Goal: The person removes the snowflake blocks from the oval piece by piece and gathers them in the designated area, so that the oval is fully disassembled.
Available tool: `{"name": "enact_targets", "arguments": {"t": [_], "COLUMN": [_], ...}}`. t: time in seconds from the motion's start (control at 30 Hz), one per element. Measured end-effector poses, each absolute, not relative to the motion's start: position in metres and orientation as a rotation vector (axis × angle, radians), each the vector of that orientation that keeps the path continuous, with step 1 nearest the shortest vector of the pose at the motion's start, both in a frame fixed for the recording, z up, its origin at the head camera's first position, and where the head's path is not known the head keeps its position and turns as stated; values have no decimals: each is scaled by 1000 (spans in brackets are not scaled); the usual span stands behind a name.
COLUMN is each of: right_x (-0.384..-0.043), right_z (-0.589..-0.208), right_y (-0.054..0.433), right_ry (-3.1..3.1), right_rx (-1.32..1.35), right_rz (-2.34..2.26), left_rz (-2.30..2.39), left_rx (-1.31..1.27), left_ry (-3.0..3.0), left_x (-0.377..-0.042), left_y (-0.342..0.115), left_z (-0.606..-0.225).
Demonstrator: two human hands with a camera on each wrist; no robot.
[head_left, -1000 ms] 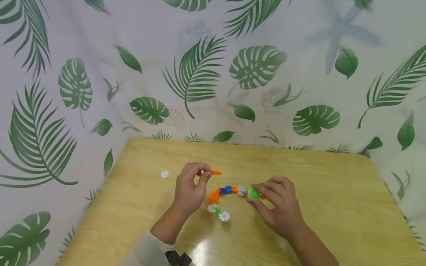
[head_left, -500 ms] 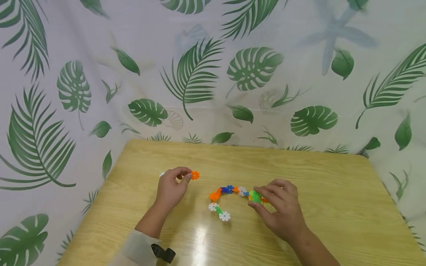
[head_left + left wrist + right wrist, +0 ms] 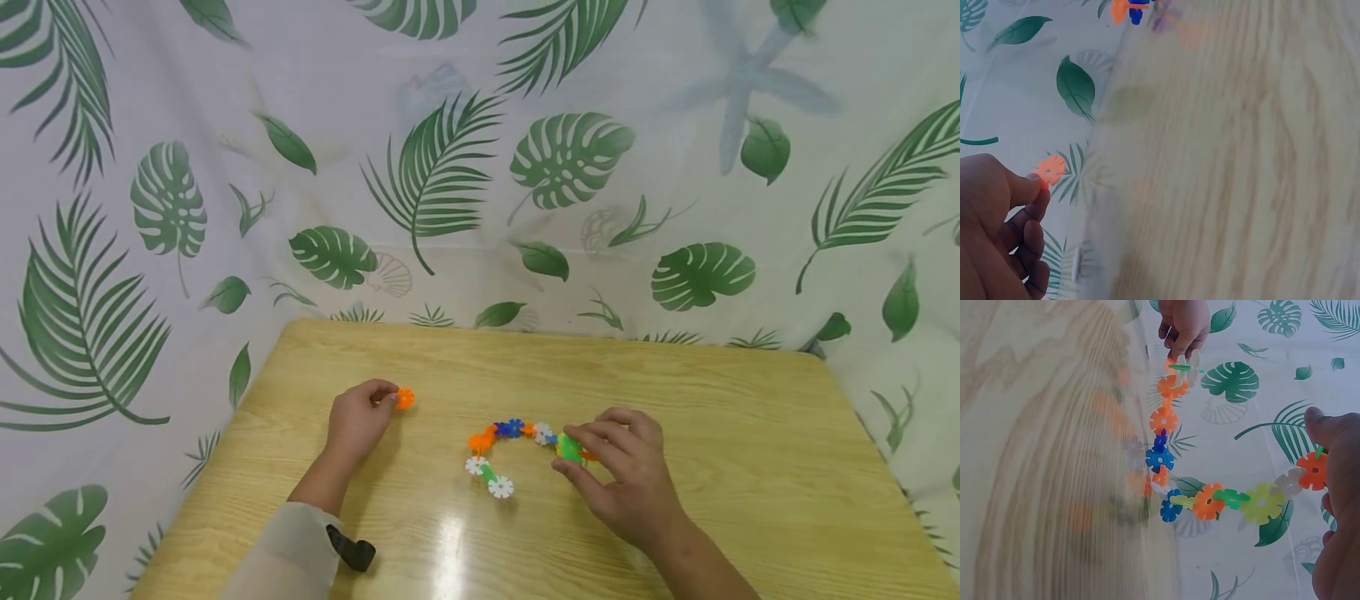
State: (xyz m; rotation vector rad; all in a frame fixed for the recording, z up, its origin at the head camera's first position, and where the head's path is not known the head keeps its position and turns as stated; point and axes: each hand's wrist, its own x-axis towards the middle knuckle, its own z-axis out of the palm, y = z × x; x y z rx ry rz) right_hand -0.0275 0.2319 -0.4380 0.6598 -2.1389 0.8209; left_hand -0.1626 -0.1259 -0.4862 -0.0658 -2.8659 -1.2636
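My left hand (image 3: 360, 423) pinches a single orange snowflake disc (image 3: 405, 399) between thumb and fingertips, to the left of the linked chain. The same orange disc (image 3: 1052, 169) shows clearly in the left wrist view. My right hand (image 3: 626, 467) grips the right end of a curved chain of interlocked snowflake discs, near a green disc (image 3: 570, 448). Along the chain run blue (image 3: 513, 428), orange (image 3: 480, 442) and white discs, with a white disc (image 3: 501, 487) at its free end. In the right wrist view a yellow disc (image 3: 1262, 503) and orange ones lead towards my right hand (image 3: 1341, 512), which covers part of that end.
Everything is at a wooden table (image 3: 712, 400). A leaf-print cloth (image 3: 450, 275) hangs behind and at the sides. A black strap with a small device (image 3: 351, 548) sits at my left sleeve (image 3: 288, 546).
My left hand has moved left, away from the chain, with the orange disc, and now covers where a loose white disc lay. My right hand and the chain stay nearly in place.
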Motion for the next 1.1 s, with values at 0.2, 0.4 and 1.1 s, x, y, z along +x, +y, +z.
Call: {"name": "enact_targets", "arguments": {"t": [0.2,0.4,1.1], "right_x": [-27,-26,-25], "right_z": [-438,-437,-436], "right_y": [229,229,227], "right_ry": [-2159,-2159,-2122], "right_rx": [661,663,667], "right_rz": [813,817,827], "left_rz": [-1154,-1122,-815], "left_rx": [-8,61,30], "left_ry": [-2925,-2964,-2974], "left_x": [-170,-176,-185], "left_y": [-133,-138,-142], "left_z": [-493,-498,-500]}}
